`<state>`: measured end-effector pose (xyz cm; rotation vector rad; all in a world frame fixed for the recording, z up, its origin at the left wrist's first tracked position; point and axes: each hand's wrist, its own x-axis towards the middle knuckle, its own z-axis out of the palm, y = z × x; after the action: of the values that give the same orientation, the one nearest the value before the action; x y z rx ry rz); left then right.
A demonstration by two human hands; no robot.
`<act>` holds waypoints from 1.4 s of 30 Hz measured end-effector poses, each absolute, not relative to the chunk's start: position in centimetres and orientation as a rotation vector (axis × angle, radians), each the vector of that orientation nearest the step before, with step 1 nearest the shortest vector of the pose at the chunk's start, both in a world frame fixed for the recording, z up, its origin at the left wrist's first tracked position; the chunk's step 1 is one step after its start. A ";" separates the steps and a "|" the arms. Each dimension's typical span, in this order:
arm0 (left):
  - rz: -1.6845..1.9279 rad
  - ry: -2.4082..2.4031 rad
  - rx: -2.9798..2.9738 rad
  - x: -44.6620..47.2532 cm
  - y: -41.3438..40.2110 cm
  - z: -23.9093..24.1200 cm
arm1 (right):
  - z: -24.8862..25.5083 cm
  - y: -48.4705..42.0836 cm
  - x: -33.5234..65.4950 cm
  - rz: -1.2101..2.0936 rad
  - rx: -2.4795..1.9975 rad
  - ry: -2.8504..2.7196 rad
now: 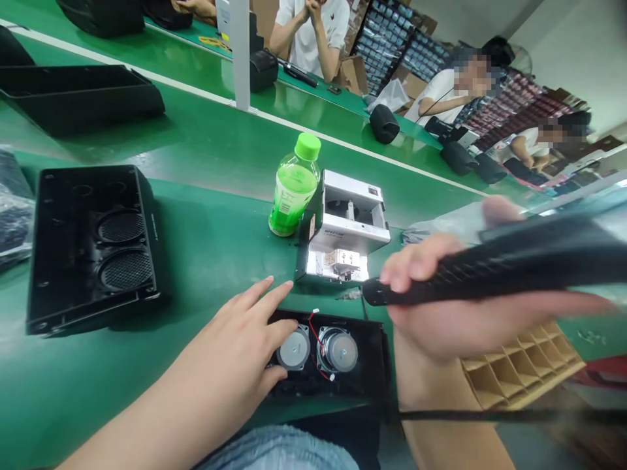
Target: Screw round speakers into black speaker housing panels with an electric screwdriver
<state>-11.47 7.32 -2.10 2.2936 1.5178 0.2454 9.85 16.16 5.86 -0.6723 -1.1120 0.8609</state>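
1. Right hand [435, 320] is gripping a long black tool [470, 267]; both are blurring, and the tool's rear end is smearing toward the right edge, details unreadable.
2. Left hand [245, 343] is spreading, fingers apart, covering the near end of a black housing [373, 375] and part of one round speaker driver [295, 356]; can't tell if it's pressing.
3. Housing is lying under left fingers, reaching toward right wrist; smooth, dark plastic-looking.
4. Second driver [341, 352] is showing a grey disc between the hands, thin red wire looping beside it.
5. Beyond left fingertips, a boxy silver machine [343, 232] is standing; lettering hard to read. Rounded green-capped bottle [294, 189] is standing beside it.
6. Right forearm is partly hiding a cardboard grid [529, 365].
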 end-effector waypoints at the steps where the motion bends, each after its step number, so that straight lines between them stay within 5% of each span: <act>1: 0.231 1.509 2.299 -11.3 7.5 -2.0 | 6.4 15.3 9.9 0.829 -0.680 -1.095; 7: 0.288 1.501 2.326 -11.4 7.7 -2.9 | 8.5 11.1 10.2 0.901 -0.881 -1.040; 15: 0.459 1.406 2.412 -11.8 7.7 -3.2 | 4.8 12.3 11.4 1.228 -0.659 -1.020; 42: 0.409 1.427 2.284 -11.7 7.6 -2.8 | 2.3 12.6 9.6 1.273 -0.642 -1.124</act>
<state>-11.72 7.57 -2.83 2.2839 1.4266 0.4085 9.64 12.59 2.27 -0.6422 -1.1235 1.2734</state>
